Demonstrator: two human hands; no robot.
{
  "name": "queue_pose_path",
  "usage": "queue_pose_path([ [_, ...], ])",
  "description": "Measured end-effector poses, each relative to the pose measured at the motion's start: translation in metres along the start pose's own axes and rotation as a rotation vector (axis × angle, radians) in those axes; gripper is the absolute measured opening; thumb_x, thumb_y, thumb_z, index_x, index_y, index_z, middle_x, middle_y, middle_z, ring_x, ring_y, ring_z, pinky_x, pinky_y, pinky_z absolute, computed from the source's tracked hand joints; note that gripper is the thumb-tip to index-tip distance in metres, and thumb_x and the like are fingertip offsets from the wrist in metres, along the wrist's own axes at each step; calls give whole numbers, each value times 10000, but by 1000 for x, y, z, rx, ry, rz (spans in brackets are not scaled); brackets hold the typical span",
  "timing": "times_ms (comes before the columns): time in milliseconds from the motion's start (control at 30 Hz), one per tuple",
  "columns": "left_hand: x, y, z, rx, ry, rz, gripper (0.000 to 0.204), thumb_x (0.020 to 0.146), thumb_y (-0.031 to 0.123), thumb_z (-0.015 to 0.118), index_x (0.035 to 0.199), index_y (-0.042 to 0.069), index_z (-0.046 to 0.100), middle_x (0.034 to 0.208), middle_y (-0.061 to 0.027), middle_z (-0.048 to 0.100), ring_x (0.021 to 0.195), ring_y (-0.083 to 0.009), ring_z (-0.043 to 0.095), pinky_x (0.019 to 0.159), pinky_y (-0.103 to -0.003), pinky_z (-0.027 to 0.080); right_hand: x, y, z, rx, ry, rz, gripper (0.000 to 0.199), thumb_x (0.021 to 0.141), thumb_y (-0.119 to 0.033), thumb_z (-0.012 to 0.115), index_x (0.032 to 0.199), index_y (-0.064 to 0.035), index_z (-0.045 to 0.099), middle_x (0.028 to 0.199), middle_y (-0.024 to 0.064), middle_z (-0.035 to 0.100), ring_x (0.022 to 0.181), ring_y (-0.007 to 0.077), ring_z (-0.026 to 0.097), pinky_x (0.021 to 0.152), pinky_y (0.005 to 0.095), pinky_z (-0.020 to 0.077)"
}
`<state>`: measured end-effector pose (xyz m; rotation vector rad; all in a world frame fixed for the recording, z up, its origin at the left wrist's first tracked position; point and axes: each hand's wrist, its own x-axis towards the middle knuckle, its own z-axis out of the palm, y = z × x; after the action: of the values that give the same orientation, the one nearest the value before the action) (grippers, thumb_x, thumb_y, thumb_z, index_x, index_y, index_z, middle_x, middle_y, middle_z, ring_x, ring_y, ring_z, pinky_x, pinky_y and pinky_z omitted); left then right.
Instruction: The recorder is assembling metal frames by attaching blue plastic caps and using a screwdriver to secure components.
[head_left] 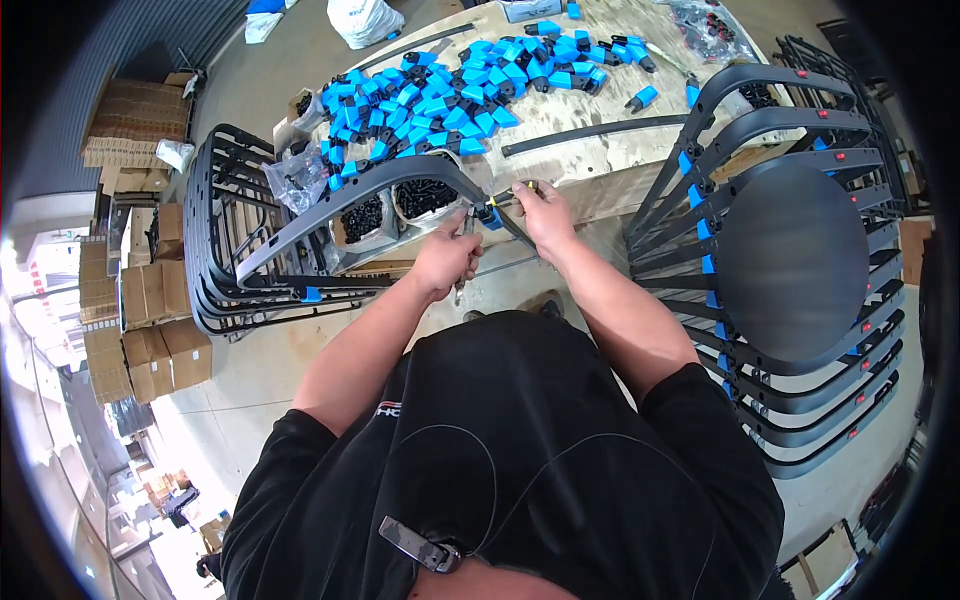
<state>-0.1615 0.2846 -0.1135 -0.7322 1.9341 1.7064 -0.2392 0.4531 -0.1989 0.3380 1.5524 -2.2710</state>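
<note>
My left hand [447, 257] is closed around a slim silver metal tool [468, 222], whose ends stick out above and below the fist; it looks like a wrench, though its jaws are hidden. Just right of it, my right hand [545, 215] pinches a screwdriver-like tool [533, 187] with black and yellow on its handle. Its thin shaft points left at a blue clip [488, 215] on the end of a curved black frame [375, 178]. That frame arches from the left side over two bags of small black parts [424, 196]. Both hands are close to the clip.
A heap of blue and black plastic pieces [440, 95] covers much of the wooden table [600, 165]. Loose black strips [590, 133] lie beside it. Stacked black frames [800, 400] with blue clips stand at right, more frames [215, 230] at left. Cardboard boxes [155, 300] are stacked farther left.
</note>
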Motion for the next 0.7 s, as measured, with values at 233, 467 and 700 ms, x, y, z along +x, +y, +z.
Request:
queue_pose_path([
  [233,5,5,-4,-204,-91,-108,738,961,75,549,1601,12,188,908,-112,636,651,-151,586,550,-310,502,2,10,-7,151,64,170,159,963,-208,677,976,-54,639,764,-10,601,651,80,528,611,252,423],
  [467,13,20,-17,-409,-212,-199,235,989,141,567,1149,-31,570,914,-134,661,716,-186,624,589,-336,518,-2,6,-7,148,7,178,169,969,-203,659,1019,-42,645,825,14,637,680,93,561,656,255,454],
  [700,12,-5,-9,-160,-250,-47,208,955,118,640,1069,-51,596,963,-143,702,799,-210,705,669,-338,564,9,-13,-21,-340,-123,125,342,985,-326,625,1040,12,621,808,83,650,629,160,598,604,334,495],
])
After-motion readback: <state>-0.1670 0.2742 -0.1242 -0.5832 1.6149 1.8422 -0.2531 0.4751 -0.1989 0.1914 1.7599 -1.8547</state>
